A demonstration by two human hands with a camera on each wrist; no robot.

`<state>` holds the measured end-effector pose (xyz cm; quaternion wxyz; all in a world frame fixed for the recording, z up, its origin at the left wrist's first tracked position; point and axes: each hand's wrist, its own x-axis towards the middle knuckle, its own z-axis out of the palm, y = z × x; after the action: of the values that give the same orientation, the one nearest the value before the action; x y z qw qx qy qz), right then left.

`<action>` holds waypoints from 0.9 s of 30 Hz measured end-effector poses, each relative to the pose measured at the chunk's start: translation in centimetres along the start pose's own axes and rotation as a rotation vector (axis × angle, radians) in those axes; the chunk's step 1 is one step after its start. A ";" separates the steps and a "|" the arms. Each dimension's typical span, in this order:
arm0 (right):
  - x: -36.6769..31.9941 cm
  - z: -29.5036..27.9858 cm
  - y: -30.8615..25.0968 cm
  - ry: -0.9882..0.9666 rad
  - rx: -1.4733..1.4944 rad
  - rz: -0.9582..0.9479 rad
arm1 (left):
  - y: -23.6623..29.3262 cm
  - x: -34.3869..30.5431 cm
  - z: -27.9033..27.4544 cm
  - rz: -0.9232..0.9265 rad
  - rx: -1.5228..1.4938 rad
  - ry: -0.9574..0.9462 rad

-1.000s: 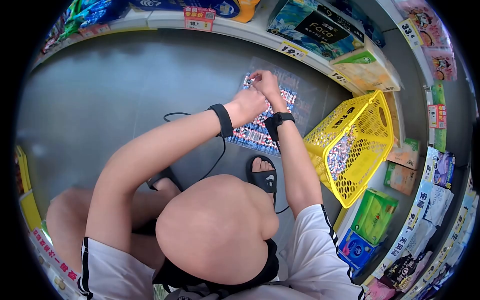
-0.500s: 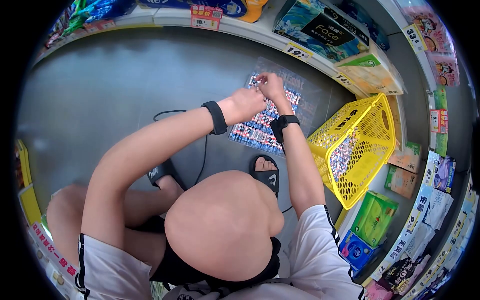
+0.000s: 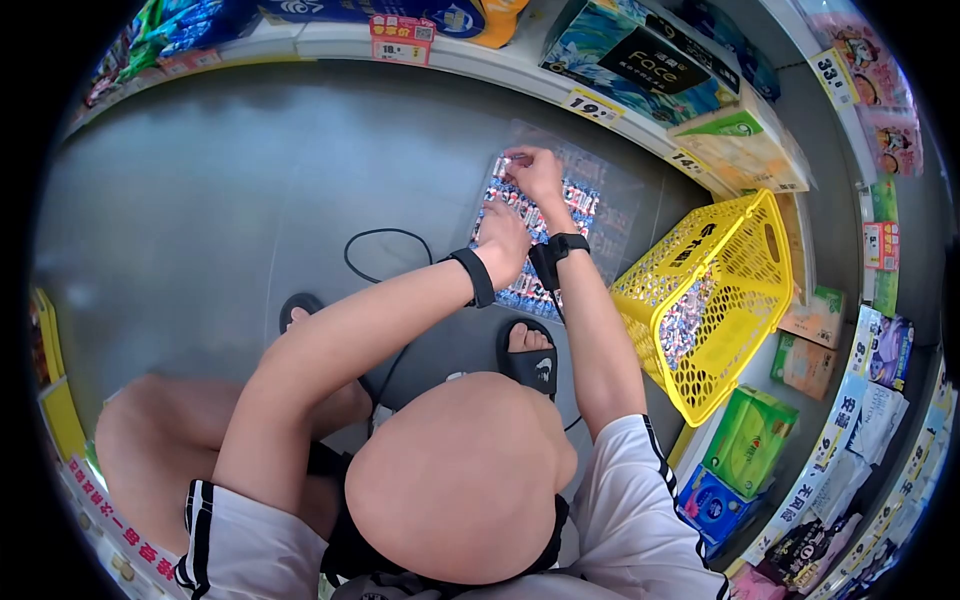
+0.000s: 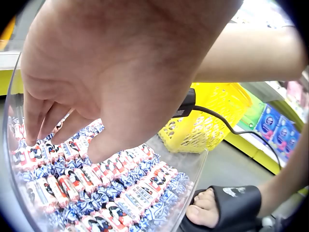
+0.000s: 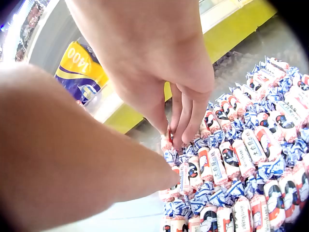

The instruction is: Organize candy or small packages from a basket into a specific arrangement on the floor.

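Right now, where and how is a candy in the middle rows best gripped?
Probably by one twisted wrapper end of the candy, coming from above: its rounded body lies snug against the candies beside it, leaving little room at its sides, while the crinkled ends fan out between the rows.

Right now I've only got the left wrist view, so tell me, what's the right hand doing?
Observer: The right hand has its thumb and fingertips on a candy.

Operator: Okay, and is there anything in the basket?

Observer: Yes, the head view shows more wrapped candies inside the yellow basket.

Operator: What's on the shelf beyond the candies on the floor, near the price tag starting with 19?

Observer: Behind that tag, the shelf holds a pack with "Face" on it.
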<state>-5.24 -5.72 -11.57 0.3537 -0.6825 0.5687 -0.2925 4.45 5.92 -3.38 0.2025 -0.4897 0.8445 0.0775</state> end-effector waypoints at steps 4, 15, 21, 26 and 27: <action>0.2 -0.2 -0.8 -0.030 0.141 0.239 | 0.3 1.2 1.5 -0.101 0.025 0.125; 0.0 -0.7 -1.2 -0.129 0.266 0.186 | -1.7 3.0 -0.4 -0.080 -0.168 -0.012; -0.2 -1.1 -2.1 -0.116 0.199 0.185 | -1.8 3.3 -0.1 -0.099 -0.127 0.009; 0.0 -0.9 -1.1 -0.111 0.233 0.218 | -1.5 3.3 0.2 -0.106 -0.106 0.045; 0.1 -0.9 -0.9 -0.116 0.248 0.213 | -1.5 3.3 0.3 -0.105 -0.107 0.046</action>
<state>-5.41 -5.81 -10.32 0.4962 -0.5854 0.5760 -0.2816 4.34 2.65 -4.87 0.1605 -0.5451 0.8167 0.1004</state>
